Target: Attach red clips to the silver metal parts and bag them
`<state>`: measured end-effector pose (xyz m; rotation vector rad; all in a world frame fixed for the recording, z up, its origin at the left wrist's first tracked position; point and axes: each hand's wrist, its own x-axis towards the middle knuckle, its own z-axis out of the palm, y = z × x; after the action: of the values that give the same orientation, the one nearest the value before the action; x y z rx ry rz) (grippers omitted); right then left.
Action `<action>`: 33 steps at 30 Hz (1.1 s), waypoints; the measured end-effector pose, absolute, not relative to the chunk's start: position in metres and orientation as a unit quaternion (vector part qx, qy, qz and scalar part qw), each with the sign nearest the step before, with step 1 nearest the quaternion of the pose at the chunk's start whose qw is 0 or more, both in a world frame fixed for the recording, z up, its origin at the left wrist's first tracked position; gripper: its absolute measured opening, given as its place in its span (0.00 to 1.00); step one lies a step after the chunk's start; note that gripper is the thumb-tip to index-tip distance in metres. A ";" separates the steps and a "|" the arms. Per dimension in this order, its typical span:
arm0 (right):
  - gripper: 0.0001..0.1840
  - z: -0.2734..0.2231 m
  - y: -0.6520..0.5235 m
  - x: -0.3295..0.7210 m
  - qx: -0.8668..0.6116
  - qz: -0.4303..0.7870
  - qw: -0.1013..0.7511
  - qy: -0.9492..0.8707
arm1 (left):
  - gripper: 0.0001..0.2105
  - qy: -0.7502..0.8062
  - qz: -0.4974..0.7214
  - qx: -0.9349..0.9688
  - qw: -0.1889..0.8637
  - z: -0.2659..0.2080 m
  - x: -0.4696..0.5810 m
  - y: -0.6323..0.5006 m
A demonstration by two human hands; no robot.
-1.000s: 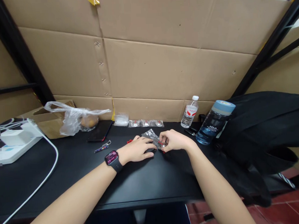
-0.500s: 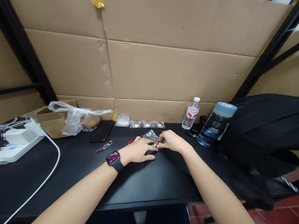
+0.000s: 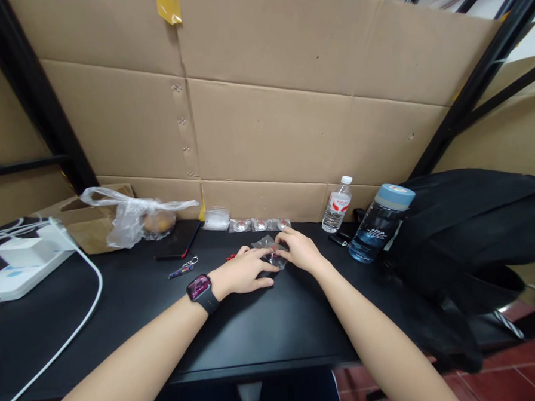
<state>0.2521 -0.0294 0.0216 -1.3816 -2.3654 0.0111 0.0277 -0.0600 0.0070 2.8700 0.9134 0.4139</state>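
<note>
A small clear plastic bag (image 3: 266,242) lies on the black table between my hands, with something red and silvery showing through it. My left hand (image 3: 246,270), with a black smartwatch (image 3: 199,286) on its wrist, lies flat with its fingers spread, their tips on the bag. My right hand (image 3: 298,251) is closed, its thumb and fingers bent together at the bag's right side. What exactly its fingertips grip is partly hidden. Some small red pieces (image 3: 231,257) peek out behind my left hand. Behind the bag stands a row of small packets (image 3: 260,225) with round silvery contents.
A keychain (image 3: 181,269), a dark phone-like slab (image 3: 176,241) and a tied plastic bag (image 3: 131,216) lie to the left, near a white power strip (image 3: 24,273) with a cable. Right are a water bottle (image 3: 337,206), a blue-lidded bottle (image 3: 380,224) and a black backpack (image 3: 470,232). Cardboard (image 3: 268,128) walls the back.
My right hand has shifted slightly left over the plastic bag, and the red bit now shows within the bag. My left hand keeps its place on it. The view has turned slightly.
</note>
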 end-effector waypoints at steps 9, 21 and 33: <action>0.15 0.016 -0.018 0.252 -0.371 0.181 0.248 -0.876 | 0.17 0.344 0.197 0.918 0.028 0.014 0.022 -0.056; 0.04 0.019 -0.018 0.255 -0.363 0.176 0.273 -0.873 | 0.07 0.439 0.275 0.855 0.023 0.010 0.020 -0.043; 0.26 0.009 -0.015 0.257 -0.443 0.245 0.263 -0.821 | 0.13 0.512 0.300 0.797 0.110 -0.002 0.030 -0.037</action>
<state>0.2573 -0.0148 0.0092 -1.1991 -2.2208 0.6619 0.0296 -0.0375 -0.0021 2.3429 1.5042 0.8811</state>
